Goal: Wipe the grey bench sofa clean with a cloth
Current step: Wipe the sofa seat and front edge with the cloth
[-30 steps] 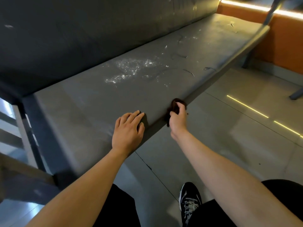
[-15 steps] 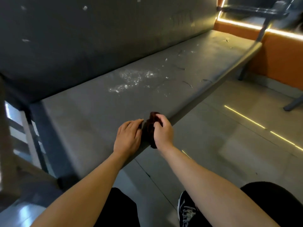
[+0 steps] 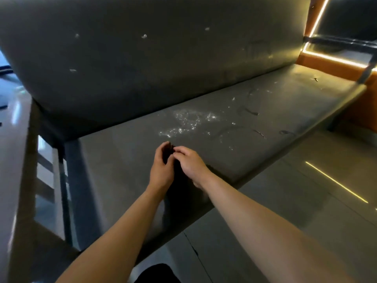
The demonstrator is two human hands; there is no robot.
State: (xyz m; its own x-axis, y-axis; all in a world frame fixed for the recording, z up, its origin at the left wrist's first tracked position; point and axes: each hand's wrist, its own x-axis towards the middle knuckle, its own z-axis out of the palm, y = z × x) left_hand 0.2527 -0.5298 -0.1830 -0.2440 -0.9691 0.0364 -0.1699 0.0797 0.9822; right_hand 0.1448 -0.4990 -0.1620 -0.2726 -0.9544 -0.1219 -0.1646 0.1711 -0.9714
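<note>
Two hands meet over the seat of the grey bench sofa (image 3: 122, 176), a dark cloth (image 3: 169, 150) bunched between them just above the cushion. The left hand (image 3: 161, 170) cups the cloth with curled fingers, and the right hand (image 3: 191, 166) pinches it from the other side. Most of the cloth is hidden between the palms.

At 1 o'clock from the hands, a pale speckled patch (image 3: 187, 121) glints on the seat, with curved scuff marks (image 3: 251, 112) further along toward 2 o'clock. Small pale flecks (image 3: 144, 36) dot the tall backrest (image 3: 183, 64) at 12 o'clock.

At the bench's far end, at 2 o'clock, stands an orange wall (image 3: 330, 65) edged by a bright light strip (image 3: 318, 23). A grey tiled floor (image 3: 285, 201) runs along the front edge at 4 o'clock, crossed by a thin glowing line (image 3: 336, 186).
</note>
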